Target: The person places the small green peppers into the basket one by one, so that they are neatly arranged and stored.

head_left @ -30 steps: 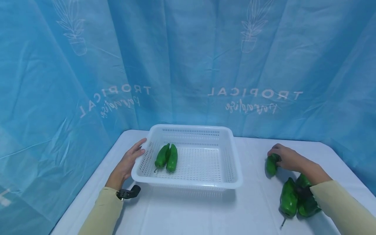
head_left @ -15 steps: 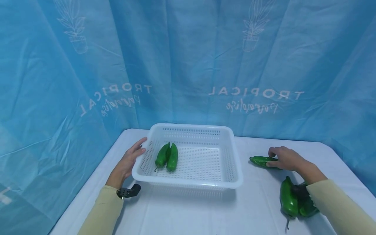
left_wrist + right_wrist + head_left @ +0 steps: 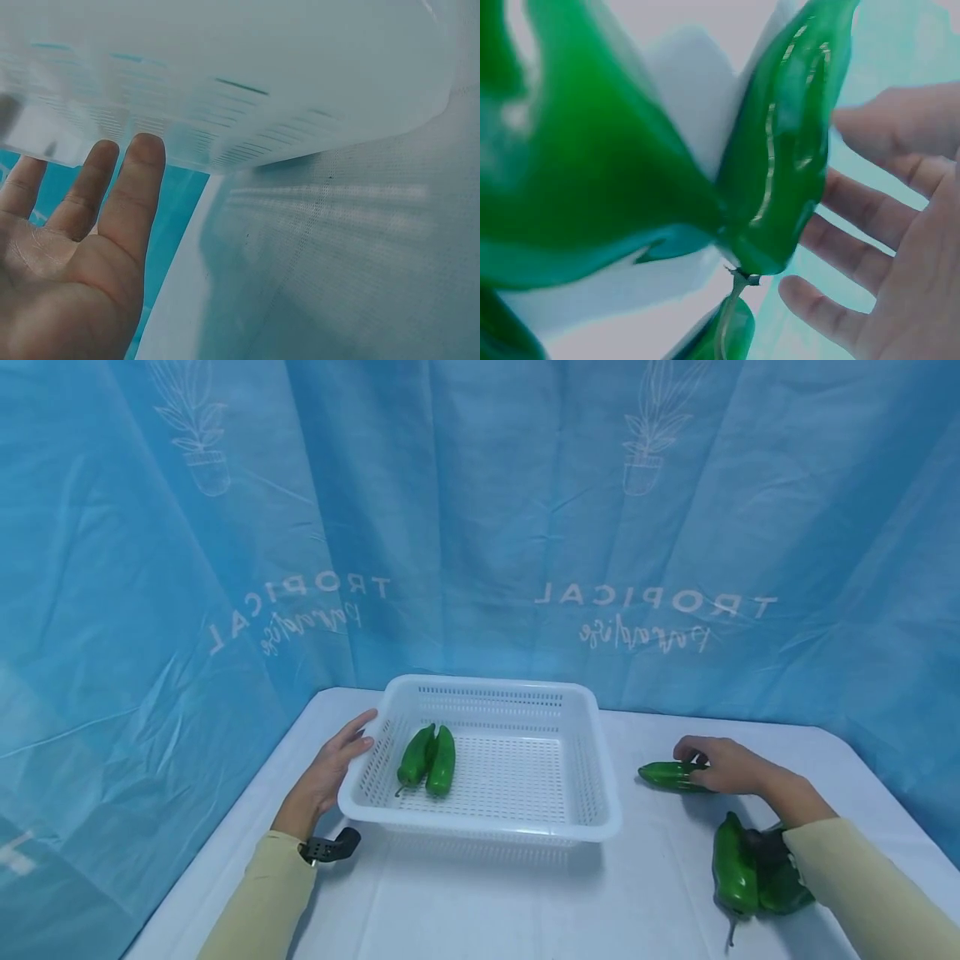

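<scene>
My left hand (image 3: 330, 768) is at the left side of a white plastic basket (image 3: 480, 828); its straight fingers (image 3: 133, 199) meet the basket wall in the left wrist view. Two long green peppers (image 3: 441, 762) lie side by side in the basket's left part. Over on the right, my right hand (image 3: 738, 766) has its thumb and fingers around another green pepper (image 3: 662, 775), which lies sideways with its pointed end to the left. In the right wrist view that pepper (image 3: 784, 142) shows its stem, with the fingers (image 3: 866, 204) partly hidden behind it.
Nearer me on the white-covered table (image 3: 480, 910), more green peppers lie together (image 3: 735, 868) beside the right wrist and sleeve, which partly cover them. A blue curtain (image 3: 487, 527) with printed lettering hangs along the table's back and left. Black wrist cameras (image 3: 330, 847) sit on the wrists.
My right hand has turned its pepper from lengthwise to sideways, pointed end to the left, and its index finger has shifted slightly left since. The left hand and basket have stayed put.
</scene>
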Demonstrator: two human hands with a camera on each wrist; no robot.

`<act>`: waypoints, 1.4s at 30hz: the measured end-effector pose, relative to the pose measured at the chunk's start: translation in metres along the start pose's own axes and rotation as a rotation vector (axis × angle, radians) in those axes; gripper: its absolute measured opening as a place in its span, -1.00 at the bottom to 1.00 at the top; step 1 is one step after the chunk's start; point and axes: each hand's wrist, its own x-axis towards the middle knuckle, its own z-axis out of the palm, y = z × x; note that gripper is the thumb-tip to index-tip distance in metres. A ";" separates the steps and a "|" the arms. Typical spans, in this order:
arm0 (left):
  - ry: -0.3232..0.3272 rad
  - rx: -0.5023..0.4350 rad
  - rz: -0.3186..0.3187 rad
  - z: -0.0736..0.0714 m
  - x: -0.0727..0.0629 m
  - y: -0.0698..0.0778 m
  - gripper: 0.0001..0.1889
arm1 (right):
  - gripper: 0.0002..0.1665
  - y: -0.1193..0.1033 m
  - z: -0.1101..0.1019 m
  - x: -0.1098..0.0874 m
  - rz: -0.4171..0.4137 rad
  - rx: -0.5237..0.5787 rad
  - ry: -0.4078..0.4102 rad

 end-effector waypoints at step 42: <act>0.027 -0.032 -0.022 0.001 0.000 0.001 -0.30 | -0.61 0.005 0.005 0.000 0.031 0.134 -0.110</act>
